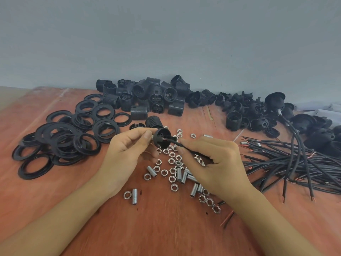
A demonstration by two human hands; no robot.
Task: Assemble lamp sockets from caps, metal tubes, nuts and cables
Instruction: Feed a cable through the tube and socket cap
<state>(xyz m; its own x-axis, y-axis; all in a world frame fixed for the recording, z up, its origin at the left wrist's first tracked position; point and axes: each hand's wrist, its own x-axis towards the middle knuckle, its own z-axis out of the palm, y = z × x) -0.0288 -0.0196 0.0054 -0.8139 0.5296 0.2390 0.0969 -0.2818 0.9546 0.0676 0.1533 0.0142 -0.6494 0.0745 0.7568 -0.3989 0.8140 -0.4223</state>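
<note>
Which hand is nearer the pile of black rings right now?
Left. The left hand holds the cap just right of the rings; the right hand, pinching the cable, sits farther right, beyond the cap.

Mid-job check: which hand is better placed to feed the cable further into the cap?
Right. The right hand pinches the cable close to the cap, where its end enters. The left hand grips the cap, so it probably serves best steadying it.
</note>
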